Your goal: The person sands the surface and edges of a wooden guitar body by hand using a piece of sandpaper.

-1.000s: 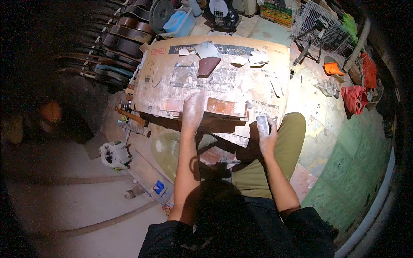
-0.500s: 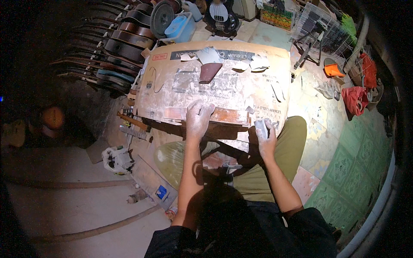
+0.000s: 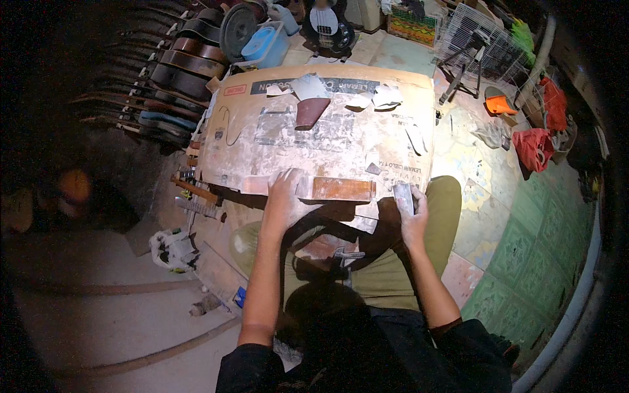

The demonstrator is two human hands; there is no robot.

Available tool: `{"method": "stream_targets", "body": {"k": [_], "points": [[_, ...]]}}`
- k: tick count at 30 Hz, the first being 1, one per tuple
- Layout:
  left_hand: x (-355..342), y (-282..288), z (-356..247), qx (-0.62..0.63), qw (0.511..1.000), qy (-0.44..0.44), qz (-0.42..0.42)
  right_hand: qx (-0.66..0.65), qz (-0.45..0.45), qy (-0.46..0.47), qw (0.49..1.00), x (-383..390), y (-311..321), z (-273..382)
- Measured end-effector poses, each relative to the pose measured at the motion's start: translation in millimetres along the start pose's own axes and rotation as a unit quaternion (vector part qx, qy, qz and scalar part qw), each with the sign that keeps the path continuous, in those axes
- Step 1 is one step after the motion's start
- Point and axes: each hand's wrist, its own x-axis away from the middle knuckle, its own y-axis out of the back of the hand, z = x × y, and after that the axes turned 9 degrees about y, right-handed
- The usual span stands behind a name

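My left hand (image 3: 285,198), white with dust, is closed over a long piece of reddish-brown wood (image 3: 343,188) at the cardboard's near edge. The wood shows a glossy orange-brown face right of the hand and a pale, dusty end to its left. Beyond the wood's right end, and apart from it, my right hand (image 3: 415,213) grips a grey sanding block (image 3: 403,198), held upright with fingers around its side. Under the wood lies a big flat piece of cardboard (image 3: 216,154), smeared with pale dust. A small dark scrap (image 3: 373,168) rests just beyond the wood.
Torn sandpaper pieces, one of them maroon (image 3: 312,113), lie on the cardboard's far half. Guitars (image 3: 187,71) stand in a row at the far left, beside a blue tub (image 3: 267,46). At the right are a black tripod (image 3: 462,65), a wire cage and a red bag (image 3: 534,149).
The view has shifted a little. My left hand has moved left and slightly nearer, still on the wood, whose glossy face now shows more fully. My right hand keeps the sanding block.
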Motion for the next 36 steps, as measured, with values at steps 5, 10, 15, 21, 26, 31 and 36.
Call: {"method": "stream_targets", "body": {"k": [5, 10, 15, 21, 26, 31, 36], "points": [[-13.9, -4.1, -7.9, -0.007, 0.998, 0.06, 0.021, -0.056, -0.024, -0.04, 0.997, -28.6, 21.4, 32.8], [-37.8, -27.6, -65.5, 0.054, 0.982, 0.175, -0.041, -0.012, -0.039, 0.123, 0.992, -69.3, 4.3, 107.5], [-51.5, -71.3, -75.0, 0.048, 0.989, 0.124, -0.062, 0.088, 0.039, 0.216, 0.972, -113.7, -24.9, 118.7], [-48.8, -67.4, -73.2, 0.055, 0.981, 0.182, -0.031, 0.076, 0.038, 0.314, 0.945, -69.8, -63.1, 106.8], [-46.4, -78.3, -76.5, 0.047, 0.983, 0.164, -0.061, 0.135, -0.079, 0.237, 0.959, -92.0, -77.6, 88.7], [-54.4, -65.6, -72.4, 0.063, 0.977, 0.198, -0.051, 0.059, -0.004, 0.268, 0.962, -85.2, -81.5, 80.1], [-57.0, -79.2, -73.4, 0.073, 0.971, 0.225, -0.037, 0.031, -0.09, 0.276, 0.956, -57.8, -99.0, 84.1]]}}
